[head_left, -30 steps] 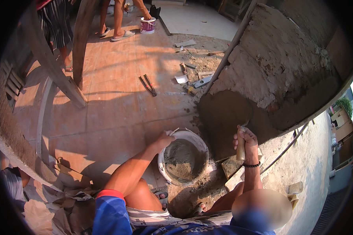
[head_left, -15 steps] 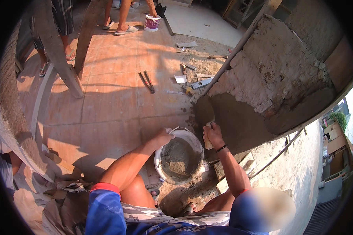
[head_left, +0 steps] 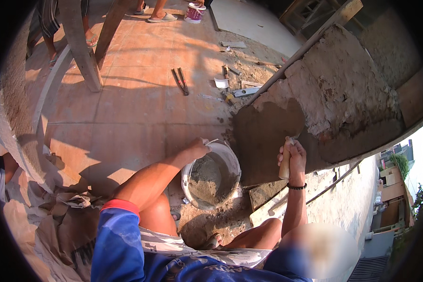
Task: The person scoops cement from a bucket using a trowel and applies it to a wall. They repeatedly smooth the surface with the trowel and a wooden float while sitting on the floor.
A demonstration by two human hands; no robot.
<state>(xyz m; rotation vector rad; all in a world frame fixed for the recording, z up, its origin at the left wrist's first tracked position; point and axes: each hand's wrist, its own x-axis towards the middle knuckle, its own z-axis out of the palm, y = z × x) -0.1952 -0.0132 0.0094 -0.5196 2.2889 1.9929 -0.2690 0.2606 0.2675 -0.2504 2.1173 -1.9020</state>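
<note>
My left hand [head_left: 198,147] grips the rim of a whitish bucket [head_left: 186,181], at the side where its handle is. Grey wet mortar [head_left: 206,179] lies inside the bucket. To the right, my right hand [head_left: 296,160] is closed round the wooden handle of a trowel [head_left: 285,164]. The trowel's blade is hard to make out against the dark mortar. A smooth layer of wet mortar [head_left: 263,129] covers the lower part of the rough wall [head_left: 333,80] beside that hand.
Red-handled cutters [head_left: 180,82], a spirit level [head_left: 246,91] and a hammer [head_left: 226,73] lie on the floor ahead. Wooden props [head_left: 82,47] stand at left. Two people stand at the back, near a purple-and-white pail [head_left: 194,13]. Crumpled brown paper [head_left: 47,235] lies at lower left.
My right hand has moved right along the wall with the trowel, and the wet mortar patch reaches higher there. My left hand stays on the bucket. The view has shifted slightly.
</note>
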